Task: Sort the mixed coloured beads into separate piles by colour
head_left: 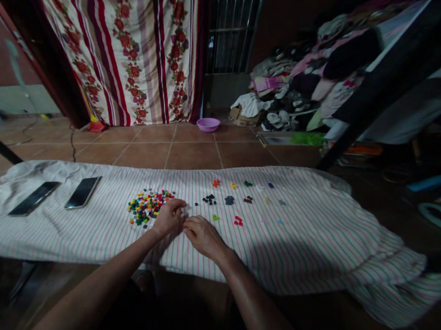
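My left hand (168, 216) is at the right edge of a mixed pile of small coloured pieces (146, 205), its fingers curled and closed. Close beside it, my right hand (203, 235) has its fingertips pinched together, nearly meeting the left hand. Whatever either hand holds is too small to make out. To the right lie small groups sorted by colour: black pieces (209, 200), dark grey-blue pieces (229, 200), red pieces (238, 221), lime green pieces (215, 217), orange pieces (216, 183), yellow pieces (233, 185), dark green pieces (248, 183) and brown pieces (248, 200).
A striped cloth (307, 240) covers the low surface under the pieces. Two phones, one (35, 198) farther left and another (83, 193), lie left of the pile. Beyond are a purple basin (208, 125), a floral curtain (145, 52) and heaped clothes (294, 83).
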Available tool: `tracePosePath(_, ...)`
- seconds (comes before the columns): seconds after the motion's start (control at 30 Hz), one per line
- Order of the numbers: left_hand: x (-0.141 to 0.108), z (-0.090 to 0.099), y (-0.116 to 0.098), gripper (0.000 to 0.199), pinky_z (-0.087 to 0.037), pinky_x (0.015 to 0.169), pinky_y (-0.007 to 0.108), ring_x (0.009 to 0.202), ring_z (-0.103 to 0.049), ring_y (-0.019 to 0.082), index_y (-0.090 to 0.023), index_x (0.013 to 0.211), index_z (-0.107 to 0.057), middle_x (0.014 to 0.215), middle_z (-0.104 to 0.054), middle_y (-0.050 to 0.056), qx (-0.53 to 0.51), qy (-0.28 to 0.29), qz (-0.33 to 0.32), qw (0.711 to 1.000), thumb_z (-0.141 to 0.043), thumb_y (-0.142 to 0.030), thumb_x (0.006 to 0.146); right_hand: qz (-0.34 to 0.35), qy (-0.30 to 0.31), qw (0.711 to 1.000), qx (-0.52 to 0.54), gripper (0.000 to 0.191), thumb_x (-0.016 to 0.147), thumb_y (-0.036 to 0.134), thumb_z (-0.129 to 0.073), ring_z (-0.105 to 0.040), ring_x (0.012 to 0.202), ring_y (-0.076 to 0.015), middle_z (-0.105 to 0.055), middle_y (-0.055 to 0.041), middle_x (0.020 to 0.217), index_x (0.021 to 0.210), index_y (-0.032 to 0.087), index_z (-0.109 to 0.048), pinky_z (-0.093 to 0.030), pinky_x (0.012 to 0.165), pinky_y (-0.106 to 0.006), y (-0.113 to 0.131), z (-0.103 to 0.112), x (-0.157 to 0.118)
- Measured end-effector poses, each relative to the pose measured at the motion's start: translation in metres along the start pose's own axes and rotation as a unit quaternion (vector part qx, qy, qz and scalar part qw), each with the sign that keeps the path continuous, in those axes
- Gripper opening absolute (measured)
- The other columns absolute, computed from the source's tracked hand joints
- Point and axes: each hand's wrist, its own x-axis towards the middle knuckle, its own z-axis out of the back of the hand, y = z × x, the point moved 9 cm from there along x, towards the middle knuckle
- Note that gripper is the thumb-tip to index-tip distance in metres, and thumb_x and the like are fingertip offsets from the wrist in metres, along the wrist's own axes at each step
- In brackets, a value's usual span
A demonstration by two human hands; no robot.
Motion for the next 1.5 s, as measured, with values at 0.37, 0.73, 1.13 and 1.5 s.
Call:
tracePosePath(0.37, -0.023, 0.000, 0.002, 0.027, -0.052, 0.086, 0.028, 0.090, -0.065, 0.016, -0.015, 0.092, -0.071, 0.098, -0.069, 0.010, 0.040, 0.050, -0.044, 0.997, -0.045, -0.015, 0.082, 0.005, 0.002, 1.000, -0.014, 0.021, 0.092, 0.012, -0.050, -0.061, 0.095, -0.0163, -0.070, -0.0047, 0.096, 0.093, 0.019, -0.070, -0.045, 0.090, -0.030, 0.003, 0.003, -0.003)
tracePosePath(0.73, 0.041, -0.062, -0.020, 0.028, -0.051, 0.088, 0.024, 0.092, -0.066, 0.015, -0.018, 0.087, -0.073, 0.095, -0.074, 0.005, -0.009, 0.117, 0.002, 0.993, -0.049, -0.011, 0.075, -0.032, 0.007, 0.998, -0.048, 0.020, 0.091, 0.017, -0.053, -0.061, 0.094, -0.0183, -0.068, -0.0067, 0.092, 0.095, 0.018, -0.072, -0.046, 0.088, -0.030, -0.014, -0.004, -0.003)
tracePosePath(1.13, 0.023, -0.031, 0.006, 0.033, -0.053, 0.084, 0.024, 0.089, -0.068, 0.013, -0.015, 0.097, -0.072, 0.098, -0.075, 0.006, -0.038, 0.065, 0.063, 0.995, -0.044, -0.012, 0.080, -0.004, 0.000, 1.000, -0.009, 0.018, 0.091, 0.013, -0.055, -0.061, 0.094, -0.0164, -0.068, -0.0050, 0.097, 0.095, 0.018, -0.071, -0.045, 0.090, -0.030, -0.007, -0.001, -0.005)
tracePosePath(1.5, -0.033, 0.040, 0.040, 0.024, -0.051, 0.086, 0.030, 0.089, -0.065, 0.018, -0.020, 0.087, -0.071, 0.096, -0.071, 0.007, 0.096, -0.022, 0.031, 0.995, -0.049, -0.015, 0.081, -0.024, -0.006, 1.000, -0.005, 0.019, 0.092, 0.013, -0.053, -0.060, 0.094, -0.0167, -0.069, -0.0049, 0.098, 0.097, 0.018, -0.071, -0.044, 0.089, -0.031, -0.005, -0.002, -0.002)
